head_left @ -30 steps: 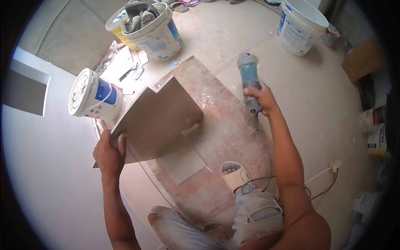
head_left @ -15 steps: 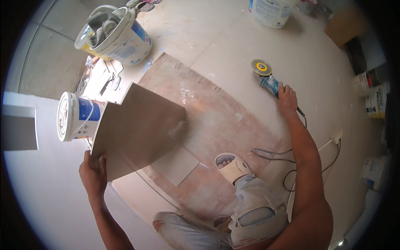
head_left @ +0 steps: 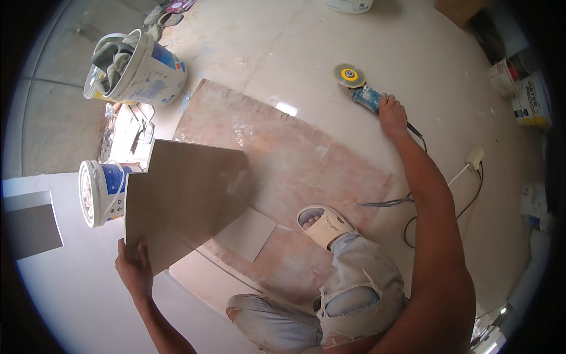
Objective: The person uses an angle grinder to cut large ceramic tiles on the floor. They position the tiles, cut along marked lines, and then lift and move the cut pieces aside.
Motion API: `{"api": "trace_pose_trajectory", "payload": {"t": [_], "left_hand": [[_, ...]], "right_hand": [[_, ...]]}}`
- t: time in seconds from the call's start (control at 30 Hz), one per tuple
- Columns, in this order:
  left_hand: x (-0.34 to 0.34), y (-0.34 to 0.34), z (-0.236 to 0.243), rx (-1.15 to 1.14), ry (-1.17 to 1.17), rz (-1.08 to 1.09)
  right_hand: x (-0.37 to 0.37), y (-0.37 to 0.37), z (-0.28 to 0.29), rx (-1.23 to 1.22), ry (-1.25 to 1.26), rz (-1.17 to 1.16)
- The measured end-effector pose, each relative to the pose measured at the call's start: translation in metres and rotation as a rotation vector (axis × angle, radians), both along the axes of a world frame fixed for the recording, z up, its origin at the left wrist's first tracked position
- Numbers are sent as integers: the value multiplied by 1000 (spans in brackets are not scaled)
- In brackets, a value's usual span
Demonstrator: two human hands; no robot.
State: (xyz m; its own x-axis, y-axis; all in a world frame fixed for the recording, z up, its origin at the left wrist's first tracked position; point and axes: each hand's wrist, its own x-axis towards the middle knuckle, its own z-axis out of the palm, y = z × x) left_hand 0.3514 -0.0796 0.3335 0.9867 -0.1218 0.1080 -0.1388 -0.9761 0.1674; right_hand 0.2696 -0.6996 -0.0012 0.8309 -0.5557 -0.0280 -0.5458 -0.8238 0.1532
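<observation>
My left hand (head_left: 135, 266) grips the lower left edge of a large grey-brown tile (head_left: 183, 197), which is tilted up off the floor and has a notch cut from its upper left corner. Away to the right, my right hand (head_left: 393, 114) is closed round the body of an angle grinder (head_left: 368, 98). Its yellow-centred disc (head_left: 349, 75) faces upward, clear of the tile. I cannot tell whether the disc is spinning. Close to the held tile's lower right edge lies a smaller pale tile piece (head_left: 250, 235).
A dusty reddish board (head_left: 277, 153) lies under my sandalled foot (head_left: 321, 225). Behind the tile are a lidded white bucket (head_left: 97, 194) and a bucket of grey items (head_left: 144, 74). The grinder's cord runs near a power socket (head_left: 474, 157); more containers (head_left: 527, 106) stand at right.
The view has turned slightly, shifting the buckets, tile and grinder in the picture. Both hands keep their holds on the tile and the grinder.
</observation>
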Motion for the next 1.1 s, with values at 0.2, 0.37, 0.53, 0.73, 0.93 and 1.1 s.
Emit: {"api": "trace_pose_trajectory", "payload": {"t": [0.2, 0.37, 0.53, 0.73, 0.93, 1.1], "left_hand": [[-2, -2, 4, 11, 54, 61], [-2, -9, 12, 3, 137, 150], [6, -7, 17, -96, 202, 99], [21, -2, 25, -37, 372, 107], [21, 4, 21, -126, 352, 53], [26, 18, 20, -225, 370, 26]], "right_hand": [[-10, -2, 4, 109, 54, 149], [-22, 9, -5, 113, -39, 136], [-18, 10, 5, 283, 12, -9], [-18, 3, 14, 389, 26, -61], [-25, 7, 30, 362, -67, -90], [-55, 19, 42, 317, -325, 177]]}}
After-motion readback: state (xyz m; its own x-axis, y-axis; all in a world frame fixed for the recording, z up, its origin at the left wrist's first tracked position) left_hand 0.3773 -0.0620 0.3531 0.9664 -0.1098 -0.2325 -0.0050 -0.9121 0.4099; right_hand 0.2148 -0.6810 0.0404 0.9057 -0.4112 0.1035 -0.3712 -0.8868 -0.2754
